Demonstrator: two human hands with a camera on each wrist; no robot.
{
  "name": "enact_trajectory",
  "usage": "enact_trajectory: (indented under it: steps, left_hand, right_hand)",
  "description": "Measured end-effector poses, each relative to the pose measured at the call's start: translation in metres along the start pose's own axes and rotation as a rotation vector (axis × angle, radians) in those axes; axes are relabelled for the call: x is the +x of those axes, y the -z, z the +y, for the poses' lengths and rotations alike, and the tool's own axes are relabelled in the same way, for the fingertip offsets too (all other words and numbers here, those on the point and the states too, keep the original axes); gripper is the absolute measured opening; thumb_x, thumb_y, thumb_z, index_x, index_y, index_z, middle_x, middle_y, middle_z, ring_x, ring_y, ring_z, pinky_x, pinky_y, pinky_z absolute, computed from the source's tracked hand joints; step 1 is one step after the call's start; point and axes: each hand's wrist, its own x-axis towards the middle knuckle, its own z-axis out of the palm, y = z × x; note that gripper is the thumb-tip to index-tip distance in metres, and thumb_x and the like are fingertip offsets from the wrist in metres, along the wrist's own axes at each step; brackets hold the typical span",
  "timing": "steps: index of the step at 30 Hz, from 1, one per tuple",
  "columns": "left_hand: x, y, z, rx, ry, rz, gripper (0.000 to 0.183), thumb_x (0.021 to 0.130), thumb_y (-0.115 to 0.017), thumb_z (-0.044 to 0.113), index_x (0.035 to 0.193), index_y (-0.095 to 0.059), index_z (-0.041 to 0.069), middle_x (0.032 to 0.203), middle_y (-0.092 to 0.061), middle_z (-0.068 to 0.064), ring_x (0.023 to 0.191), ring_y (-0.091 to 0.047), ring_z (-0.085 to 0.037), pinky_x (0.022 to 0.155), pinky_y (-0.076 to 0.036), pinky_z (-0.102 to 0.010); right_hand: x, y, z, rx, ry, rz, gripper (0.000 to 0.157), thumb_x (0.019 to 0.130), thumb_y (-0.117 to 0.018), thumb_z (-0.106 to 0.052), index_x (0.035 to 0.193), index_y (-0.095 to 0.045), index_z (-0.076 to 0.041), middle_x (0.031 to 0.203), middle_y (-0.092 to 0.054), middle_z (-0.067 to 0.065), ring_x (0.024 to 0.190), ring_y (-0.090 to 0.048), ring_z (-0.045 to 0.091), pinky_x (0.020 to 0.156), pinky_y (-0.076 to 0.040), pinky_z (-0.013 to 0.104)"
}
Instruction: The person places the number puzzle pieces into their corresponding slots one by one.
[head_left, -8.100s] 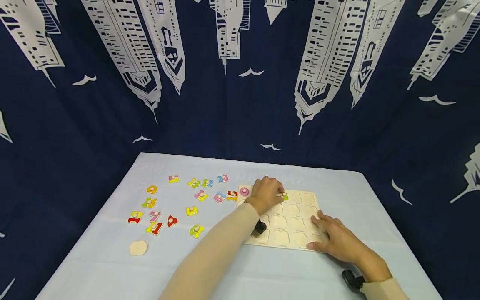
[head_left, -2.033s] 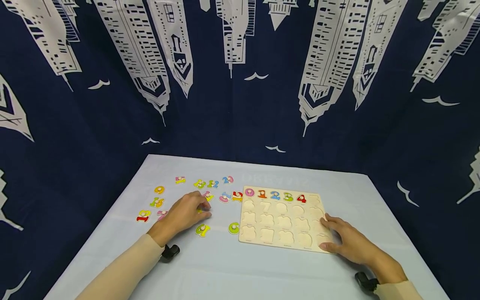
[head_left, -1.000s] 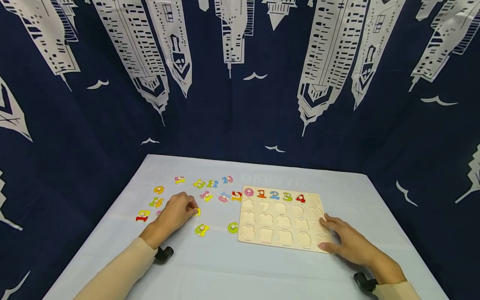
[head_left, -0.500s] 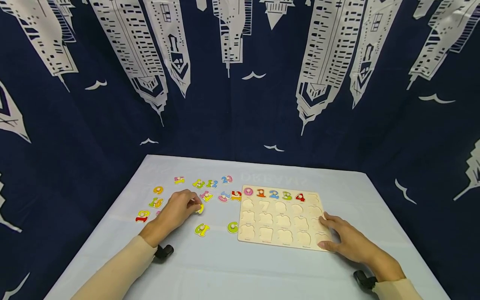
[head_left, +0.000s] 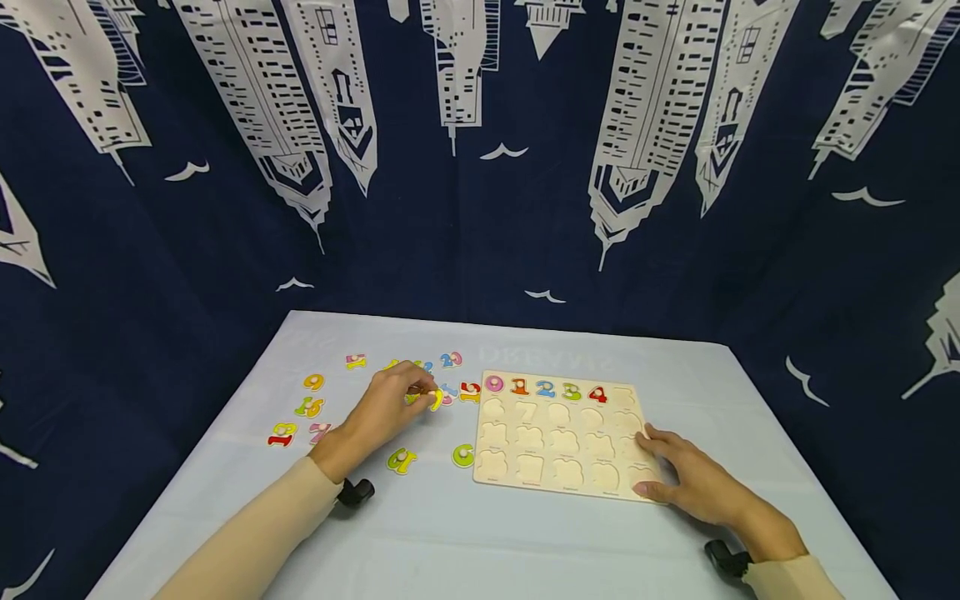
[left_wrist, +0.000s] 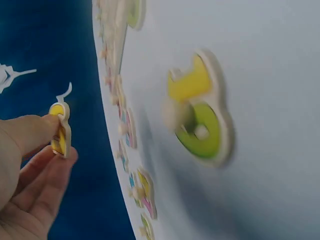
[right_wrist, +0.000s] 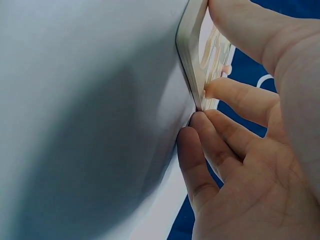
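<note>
My left hand (head_left: 378, 408) pinches a yellow number piece, a 5 (head_left: 437, 400), between thumb and fingers above the table. In the left wrist view that 5 (left_wrist: 61, 132) stands edge-on, raised off the surface. My right hand (head_left: 693, 479) rests along the right edge of the wooden number puzzle board (head_left: 555, 490), thumb on its lower right corner and fingertips at its side. The board's top row holds 0 (head_left: 494, 383), 1, 2, 3 (head_left: 572, 391) and a red 4 (head_left: 597, 394). Its top right recess is bare. A green 6 (head_left: 463, 455) lies against the left edge.
Several loose number pieces lie left of the board, among them a 9 (head_left: 313, 382), an 18 (head_left: 282, 434), a 20 (head_left: 452, 359) and a yellow-green piece (head_left: 402, 460). My left arm covers some. A dark blue printed curtain (head_left: 465, 250) hangs behind the white table (head_left: 480, 550).
The red 4 has gone from the table into the board, and the 6 now lies beside it. My left hand has picked up the 5 and moved right; my right hand stays at the board.
</note>
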Motion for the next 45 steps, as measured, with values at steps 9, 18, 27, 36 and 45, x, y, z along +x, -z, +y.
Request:
enact_trajectory:
  steps: [9, 18, 27, 36, 45]
  left_hand:
    - [0.028, -0.025, 0.030, -0.014, -0.140, 0.038, 0.011, 0.099, -0.093, 0.004, 0.107, -0.085, 0.006, 0.121, -0.082, -0.009, 0.110, -0.085, -0.026, 0.098, -0.071, -0.034]
    - [0.061, -0.060, 0.066, -0.087, -0.212, -0.014, 0.008, 0.103, -0.088, 0.004, 0.110, -0.086, 0.004, 0.121, -0.082, -0.011, 0.111, -0.085, -0.025, 0.100, -0.070, -0.032]
    - [0.096, -0.115, 0.107, -0.078, -0.230, -0.146, 0.010, 0.109, -0.084, 0.011, 0.117, -0.087, 0.007, 0.121, -0.082, -0.009, 0.112, -0.082, -0.021, 0.098, -0.065, -0.019]
    - [0.121, -0.173, 0.141, 0.017, -0.231, -0.260, 0.013, 0.112, -0.082, 0.021, 0.122, -0.088, 0.016, 0.123, -0.082, 0.000, 0.112, -0.075, -0.010, 0.098, -0.058, -0.012]
    - [0.141, -0.207, 0.157, 0.063, -0.145, -0.285, 0.010, 0.111, -0.084, 0.025, 0.119, -0.089, 0.022, 0.119, -0.081, 0.004, 0.104, -0.068, -0.004, 0.096, -0.056, -0.014]
  right_hand:
    - [-0.001, -0.001, 0.002, 0.009, 0.005, 0.002, 0.093, 0.096, -0.095, -0.044, 0.165, -0.058, 0.007, 0.176, -0.047, 0.038, 0.160, -0.046, 0.068, 0.124, -0.044, 0.083]
    - [-0.001, -0.001, 0.002, -0.006, 0.004, 0.005, 0.093, 0.096, -0.095, -0.045, 0.165, -0.059, 0.006, 0.176, -0.048, 0.037, 0.160, -0.046, 0.067, 0.124, -0.045, 0.082]
    - [-0.002, -0.002, 0.002, 0.003, -0.004, 0.000, 0.093, 0.096, -0.095, -0.047, 0.165, -0.060, 0.005, 0.177, -0.048, 0.036, 0.161, -0.046, 0.066, 0.124, -0.044, 0.083]
    - [-0.004, -0.003, 0.004, 0.011, 0.022, 0.009, 0.092, 0.098, -0.094, -0.047, 0.165, -0.059, 0.006, 0.175, -0.049, 0.037, 0.159, -0.048, 0.067, 0.122, -0.046, 0.083]
    - [-0.003, -0.003, 0.004, -0.029, 0.050, 0.036, 0.090, 0.098, -0.094, -0.048, 0.163, -0.061, 0.005, 0.173, -0.053, 0.035, 0.159, -0.052, 0.062, 0.122, -0.048, 0.078]
